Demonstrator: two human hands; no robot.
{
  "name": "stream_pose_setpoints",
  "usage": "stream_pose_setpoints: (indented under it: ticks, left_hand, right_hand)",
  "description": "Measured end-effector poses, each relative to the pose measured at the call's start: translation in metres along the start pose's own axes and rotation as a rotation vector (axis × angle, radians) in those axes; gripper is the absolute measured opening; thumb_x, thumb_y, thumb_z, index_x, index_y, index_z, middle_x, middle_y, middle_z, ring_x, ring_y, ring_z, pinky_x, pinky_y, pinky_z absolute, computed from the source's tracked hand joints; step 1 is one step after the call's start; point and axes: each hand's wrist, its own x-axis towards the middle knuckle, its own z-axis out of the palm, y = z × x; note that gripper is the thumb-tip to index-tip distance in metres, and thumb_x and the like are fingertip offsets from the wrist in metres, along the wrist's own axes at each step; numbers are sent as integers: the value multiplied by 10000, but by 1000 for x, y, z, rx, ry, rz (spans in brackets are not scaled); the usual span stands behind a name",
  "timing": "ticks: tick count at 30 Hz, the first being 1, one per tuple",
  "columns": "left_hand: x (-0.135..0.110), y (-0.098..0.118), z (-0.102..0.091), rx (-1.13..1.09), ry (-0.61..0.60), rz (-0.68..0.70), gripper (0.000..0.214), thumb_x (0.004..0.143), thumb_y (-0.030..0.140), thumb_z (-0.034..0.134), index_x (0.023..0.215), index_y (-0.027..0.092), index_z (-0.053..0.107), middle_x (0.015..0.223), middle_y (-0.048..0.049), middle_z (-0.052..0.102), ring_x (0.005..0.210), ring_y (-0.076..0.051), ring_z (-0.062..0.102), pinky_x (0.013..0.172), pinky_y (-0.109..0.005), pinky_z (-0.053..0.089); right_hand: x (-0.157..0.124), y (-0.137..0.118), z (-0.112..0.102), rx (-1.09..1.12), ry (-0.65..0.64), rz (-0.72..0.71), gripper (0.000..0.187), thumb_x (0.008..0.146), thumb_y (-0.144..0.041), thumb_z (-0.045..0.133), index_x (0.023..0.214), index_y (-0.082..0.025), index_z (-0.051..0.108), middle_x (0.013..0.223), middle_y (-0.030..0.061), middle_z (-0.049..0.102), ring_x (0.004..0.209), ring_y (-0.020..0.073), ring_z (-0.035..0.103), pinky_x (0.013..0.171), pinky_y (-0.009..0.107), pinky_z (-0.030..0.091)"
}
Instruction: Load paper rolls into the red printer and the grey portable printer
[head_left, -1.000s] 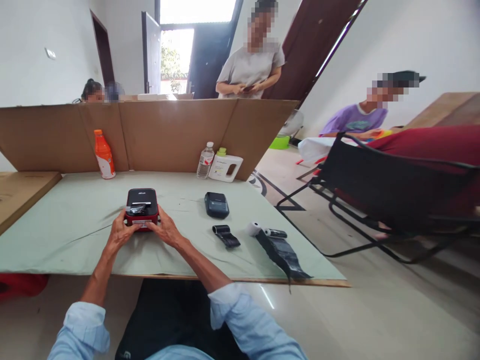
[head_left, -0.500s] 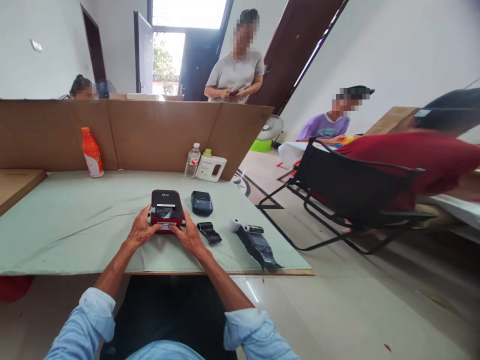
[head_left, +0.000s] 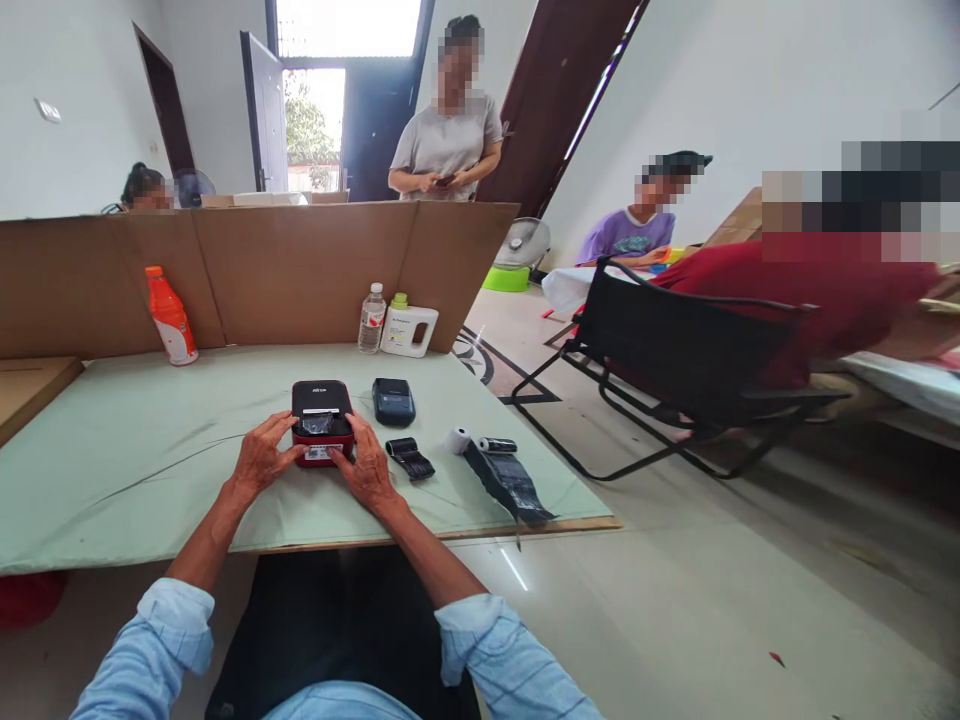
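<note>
A small red and black label printer [head_left: 321,412] sits on the pale green table [head_left: 135,450] in front of me. My left hand [head_left: 259,460] grips its left side and my right hand [head_left: 367,468] grips its right side, fingers curled against the casing. A bit of dark tape shows at the printer's slot. A second, dark blue printer [head_left: 393,401] lies just right of it. Nearer the edge lie a short black tape strip [head_left: 409,458], a white paper roll [head_left: 456,440] and a long black ribbon [head_left: 507,481] unrolled from a spool.
A cardboard screen [head_left: 300,270] stands along the table's back, with an orange bottle [head_left: 171,316], a clear water bottle [head_left: 370,319] and a white jug [head_left: 408,327] against it. A black folding chair [head_left: 675,360] and a person in red sit to the right. Other people are beyond the screen.
My view has swung to the right and back a little. Both hands stay on the red printer, the right hand's fingers shifting onto its front corner.
</note>
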Motion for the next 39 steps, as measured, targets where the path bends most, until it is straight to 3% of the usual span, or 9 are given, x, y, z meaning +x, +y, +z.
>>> stream_pose_setpoints:
  ticks: [14, 21, 26, 33, 36, 39]
  left_hand:
    - [9, 1, -3, 39, -11, -30, 365, 819, 328, 850, 1162, 238, 763, 1361, -113, 704, 1224, -304, 702, 1034, -434, 604]
    - [18, 11, -14, 104, -92, -89, 303, 816, 337, 832, 1098, 249, 767, 1215, -67, 685, 1029, -257, 714, 868, -361, 595]
    - [18, 14, -15, 87, -63, -140, 322, 798, 264, 804, 1113, 251, 740, 1124, -51, 672, 1022, -257, 696, 831, -359, 572]
    - [27, 11, -16, 5, -74, -66, 389, 773, 212, 762, 1158, 211, 706, 1150, -72, 662, 1024, -246, 668, 877, -387, 595]
    - [33, 9, -14, -31, -68, -34, 512, 751, 203, 782, 1259, 226, 719, 1280, -100, 646, 1160, -272, 658, 998, -435, 592]
    - [41, 9, -10, -61, -70, -7, 467, 745, 225, 803, 1212, 247, 779, 1334, -107, 648, 1257, -295, 641, 1130, -490, 532]
  right_hand:
    - [-1, 6, 9, -27, 23, 19, 768, 999, -460, 651, 1634, -135, 365, 1621, 237, 504, 1517, 351, 499, 1266, 579, 425]
    - [3, 5, 12, -30, 23, 21, 771, 994, -461, 650, 1632, -130, 374, 1614, 242, 510, 1510, 361, 507, 1268, 589, 418]
    - [6, 2, 12, -30, 12, 15, 770, 988, -467, 655, 1632, -147, 379, 1603, 233, 527, 1509, 366, 510, 1249, 589, 442]
    - [8, 2, 14, -32, 19, -3, 744, 981, -436, 656, 1614, -143, 398, 1584, 231, 543, 1499, 361, 520, 1246, 582, 450]
    - [8, 1, 13, -27, 18, -6, 735, 970, -412, 671, 1605, -152, 408, 1573, 228, 550, 1488, 361, 526, 1241, 582, 452]
    - [11, -3, 7, -25, 24, -12, 728, 952, -400, 697, 1588, -162, 437, 1556, 222, 561, 1472, 364, 535, 1239, 591, 448]
